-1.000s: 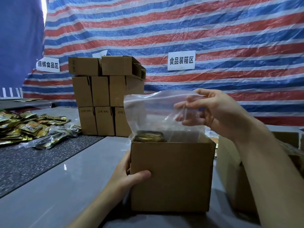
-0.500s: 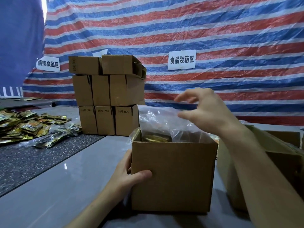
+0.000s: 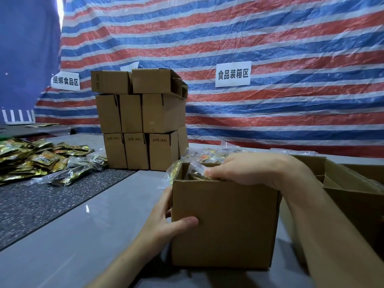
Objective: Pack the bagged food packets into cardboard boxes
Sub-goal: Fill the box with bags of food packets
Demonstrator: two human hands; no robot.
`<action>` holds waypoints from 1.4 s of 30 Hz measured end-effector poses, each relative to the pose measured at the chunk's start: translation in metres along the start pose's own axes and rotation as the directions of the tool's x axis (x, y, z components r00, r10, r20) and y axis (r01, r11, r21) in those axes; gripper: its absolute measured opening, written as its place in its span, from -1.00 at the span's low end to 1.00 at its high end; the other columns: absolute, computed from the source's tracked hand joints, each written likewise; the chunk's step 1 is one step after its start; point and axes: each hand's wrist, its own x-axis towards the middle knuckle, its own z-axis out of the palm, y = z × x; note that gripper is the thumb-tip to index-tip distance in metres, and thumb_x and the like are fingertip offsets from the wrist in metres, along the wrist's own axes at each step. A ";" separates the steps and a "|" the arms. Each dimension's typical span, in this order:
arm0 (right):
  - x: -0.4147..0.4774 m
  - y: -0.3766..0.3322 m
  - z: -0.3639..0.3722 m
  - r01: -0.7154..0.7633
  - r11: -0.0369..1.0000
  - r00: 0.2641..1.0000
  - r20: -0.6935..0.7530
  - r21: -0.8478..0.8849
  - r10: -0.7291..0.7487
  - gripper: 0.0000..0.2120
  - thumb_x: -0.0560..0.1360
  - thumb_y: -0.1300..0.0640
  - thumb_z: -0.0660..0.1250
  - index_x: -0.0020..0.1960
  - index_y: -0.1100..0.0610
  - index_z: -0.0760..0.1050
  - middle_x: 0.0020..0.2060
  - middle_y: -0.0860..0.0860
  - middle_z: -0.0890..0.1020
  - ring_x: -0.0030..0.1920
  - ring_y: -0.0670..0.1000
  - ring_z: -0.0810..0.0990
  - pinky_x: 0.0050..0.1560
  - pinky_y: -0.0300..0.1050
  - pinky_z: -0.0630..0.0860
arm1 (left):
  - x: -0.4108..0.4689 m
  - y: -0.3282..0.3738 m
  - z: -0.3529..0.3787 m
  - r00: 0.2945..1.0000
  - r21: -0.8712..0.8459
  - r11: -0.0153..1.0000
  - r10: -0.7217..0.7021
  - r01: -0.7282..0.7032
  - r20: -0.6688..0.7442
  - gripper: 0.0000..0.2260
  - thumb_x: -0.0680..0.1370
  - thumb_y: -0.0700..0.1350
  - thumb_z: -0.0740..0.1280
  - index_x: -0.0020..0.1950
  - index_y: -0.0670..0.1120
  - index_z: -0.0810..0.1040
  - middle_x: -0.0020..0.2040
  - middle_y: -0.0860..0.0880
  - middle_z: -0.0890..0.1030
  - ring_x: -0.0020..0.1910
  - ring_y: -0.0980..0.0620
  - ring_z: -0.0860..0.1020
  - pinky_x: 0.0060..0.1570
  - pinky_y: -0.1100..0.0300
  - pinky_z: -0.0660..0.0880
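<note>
The right hand [image 3: 245, 169] is pushing the clear bag of food packets [image 3: 194, 171], held tall a second ago, down into the open cardboard box [image 3: 224, 223]. Whether it is pinching the plastic is unclear. The left hand [image 3: 168, 221] is gripping the box's corner, so closing the flaps is likely coming next.

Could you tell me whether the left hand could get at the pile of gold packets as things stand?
Probably, if it lets go first: the left hand grips the cardboard box, and only bare table lies between it and the gold packets.
</note>
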 end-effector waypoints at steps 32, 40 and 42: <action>-0.006 -0.002 -0.003 0.023 0.988 0.992 -0.120 -0.155 -0.042 -0.92 0.49 0.08 0.42 -0.04 -0.03 0.55 -0.10 -0.02 0.63 -0.11 -0.05 0.61 -0.20 -0.16 0.54 | -0.003 -0.003 0.017 0.977 0.268 0.940 0.208 -0.211 0.040 -0.19 0.20 0.12 0.65 0.40 0.20 0.41 0.18 0.16 0.62 0.19 0.09 0.60 0.10 0.34 0.47; -0.023 0.000 -0.011 0.009 0.981 0.992 -0.125 -0.194 -0.034 -0.81 0.45 0.12 0.52 -0.06 -0.02 0.52 -0.12 0.00 0.64 -0.09 -0.01 0.62 -0.13 -0.11 0.55 | -0.002 0.007 0.017 0.928 0.319 0.874 0.368 -0.367 0.059 -0.04 0.20 0.17 0.67 0.51 0.14 0.28 0.37 0.24 0.48 0.38 0.16 0.46 0.31 0.39 0.38; -0.032 -0.003 -0.018 0.034 0.986 0.986 -0.157 -0.163 -0.060 -0.78 0.44 0.11 0.54 -0.05 -0.03 0.51 -0.15 -0.01 0.64 -0.12 -0.02 0.64 -0.17 -0.14 0.54 | -0.001 0.007 0.016 0.908 0.345 0.845 0.415 -0.408 0.057 -0.03 0.21 0.18 0.67 0.51 0.20 0.25 0.38 0.27 0.45 0.40 0.15 0.43 0.33 0.40 0.34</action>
